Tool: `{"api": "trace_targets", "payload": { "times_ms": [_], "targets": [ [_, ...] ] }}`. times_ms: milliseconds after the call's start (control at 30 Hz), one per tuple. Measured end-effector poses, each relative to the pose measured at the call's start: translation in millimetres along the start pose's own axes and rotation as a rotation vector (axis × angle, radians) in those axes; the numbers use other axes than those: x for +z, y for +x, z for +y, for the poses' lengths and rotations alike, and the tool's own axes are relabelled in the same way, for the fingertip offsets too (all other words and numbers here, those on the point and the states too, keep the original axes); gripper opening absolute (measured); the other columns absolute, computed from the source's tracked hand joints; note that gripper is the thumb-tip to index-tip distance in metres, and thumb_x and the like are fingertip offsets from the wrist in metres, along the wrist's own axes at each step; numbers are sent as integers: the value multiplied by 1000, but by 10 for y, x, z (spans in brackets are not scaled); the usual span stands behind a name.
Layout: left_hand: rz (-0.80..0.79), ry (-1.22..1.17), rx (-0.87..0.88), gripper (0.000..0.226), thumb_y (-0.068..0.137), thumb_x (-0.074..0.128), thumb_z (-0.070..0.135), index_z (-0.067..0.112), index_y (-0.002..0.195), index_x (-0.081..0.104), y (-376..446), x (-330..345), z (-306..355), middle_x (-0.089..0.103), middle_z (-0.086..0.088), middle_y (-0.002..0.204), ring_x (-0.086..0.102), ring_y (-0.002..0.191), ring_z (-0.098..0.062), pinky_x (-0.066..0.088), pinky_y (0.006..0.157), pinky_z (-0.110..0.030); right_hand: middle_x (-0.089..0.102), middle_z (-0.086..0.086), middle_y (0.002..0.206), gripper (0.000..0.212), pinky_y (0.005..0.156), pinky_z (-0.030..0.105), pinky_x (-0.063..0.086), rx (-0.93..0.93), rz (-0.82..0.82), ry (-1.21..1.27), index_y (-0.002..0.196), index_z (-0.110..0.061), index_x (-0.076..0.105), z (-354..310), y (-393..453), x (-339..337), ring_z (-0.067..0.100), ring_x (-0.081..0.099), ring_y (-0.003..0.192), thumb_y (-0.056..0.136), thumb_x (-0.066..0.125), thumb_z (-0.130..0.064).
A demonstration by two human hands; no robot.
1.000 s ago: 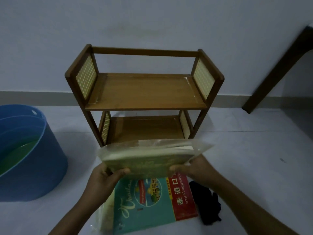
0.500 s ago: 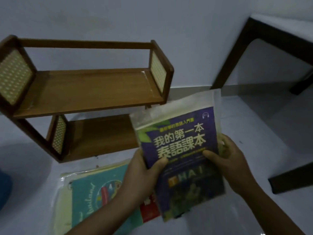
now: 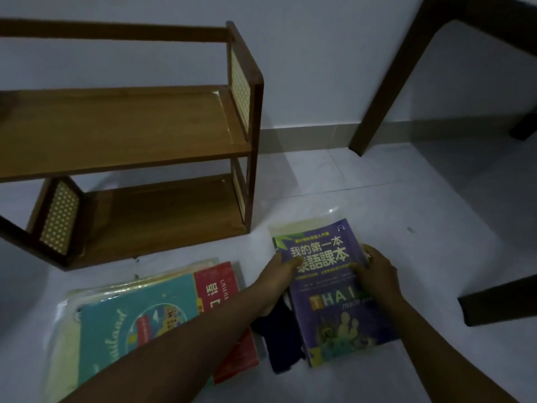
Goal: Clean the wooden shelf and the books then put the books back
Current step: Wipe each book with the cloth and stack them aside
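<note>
- White floor (image 3: 377, 199) by a pale wall carries the empty wooden shelf (image 3: 125, 132).
- Purple book (image 3: 334, 289) lies flat right of the shelf, partly over a dark cloth (image 3: 279, 338).
- Left hand (image 3: 279, 274) and right hand (image 3: 377, 271) grip its side edges.
- It looks sleeved in plastic: likely stiff, light and slippery, so hold the edges.
- Teal book (image 3: 130, 324) and red book (image 3: 220, 286) lie to the left.

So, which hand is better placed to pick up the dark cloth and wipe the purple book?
Probably the left hand: it grips the purple Thai-language book at its left edge, right above the dark cloth. The right hand holds the far edge and could steady it.
</note>
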State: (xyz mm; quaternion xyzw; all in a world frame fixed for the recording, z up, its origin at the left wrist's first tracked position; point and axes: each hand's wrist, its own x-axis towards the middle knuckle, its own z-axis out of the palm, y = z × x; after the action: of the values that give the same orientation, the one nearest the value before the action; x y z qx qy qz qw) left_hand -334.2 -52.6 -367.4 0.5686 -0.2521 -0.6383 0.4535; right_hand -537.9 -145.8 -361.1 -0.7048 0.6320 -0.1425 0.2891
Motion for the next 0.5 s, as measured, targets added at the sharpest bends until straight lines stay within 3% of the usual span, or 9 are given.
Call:
{"api": "trace_targets", "payload": {
  "times_ms": [33, 100, 167, 267, 333, 400, 467, 500],
  "targets": [
    [-6, 47, 15, 35, 98, 51, 25, 19, 132, 51, -32, -12, 27, 65, -1, 126, 65, 109, -17, 49, 101, -37, 66, 15, 118, 36, 78, 32, 43, 17, -4, -9, 126, -12, 55, 26, 18, 47, 34, 63, 100, 91, 61, -18],
    [-30, 187, 83, 33, 98, 51, 24, 21, 131, 48, -186, -69, 150, 60, 6, 130, 62, 105, -1, 47, 93, -14, 66, 16, 115, 30, 77, 34, 48, 44, -13, -53, 121, -13, 54, 16, 8, 103, 34, 63, 96, 92, 57, -20],
    [-6, 429, 218, 37, 98, 51, 23, 30, 132, 38, -419, -251, 276, 43, 24, 133, 45, 106, 17, 36, 86, 4, 59, 18, 126, 40, 90, 47, 49, -3, 15, -195, 127, -11, 50, -31, -63, 177, 36, 58, 108, 91, 57, -25],
    [151, 807, 334, 68, 95, 53, 37, 30, 150, 14, -842, -716, 310, 18, 21, 151, 27, 133, 2, 30, 108, -16, 41, 19, 146, 64, 110, 52, 33, -249, -17, -186, 144, -10, 37, -247, -472, 435, 36, 38, 134, 86, 56, -28],
    [260, 901, 341, 75, 91, 50, 52, 38, 150, 6, -1139, -1112, 168, 8, 23, 151, 18, 135, 3, 29, 105, -18, 26, 7, 156, 69, 116, 44, 25, -422, -208, -164, 149, -21, 28, -502, -887, 593, 27, 23, 143, 88, 54, -37],
    [347, 1009, 324, 79, 83, 42, 72, 48, 147, 2, -1447, -1484, -12, -1, 24, 154, 8, 141, 1, 23, 113, -27, 2, -2, 160, 72, 119, 40, 17, -490, -410, -248, 152, -31, 11, -622, -1150, 796, 22, 4, 147, 93, 52, -40],
    [371, 1112, 238, 91, 73, 36, 85, 48, 146, -3, -1723, -1831, -200, -9, 22, 155, -1, 144, -2, 15, 118, -35, -9, 1, 161, 75, 118, 44, 19, -466, -458, -388, 152, -30, 7, -628, -1224, 999, 29, -4, 148, 94, 54, -34],
    [361, 1147, 181, 97, 69, 36, 88, 47, 146, -7, -1845, -1984, -278, -14, 22, 154, -6, 144, -2, 9, 119, -34, -4, 6, 161, 77, 115, 47, 27, -497, -403, -404, 152, -26, 13, -620, -1220, 1087, 35, 3, 147, 91, 60, -27]
  ]
}}
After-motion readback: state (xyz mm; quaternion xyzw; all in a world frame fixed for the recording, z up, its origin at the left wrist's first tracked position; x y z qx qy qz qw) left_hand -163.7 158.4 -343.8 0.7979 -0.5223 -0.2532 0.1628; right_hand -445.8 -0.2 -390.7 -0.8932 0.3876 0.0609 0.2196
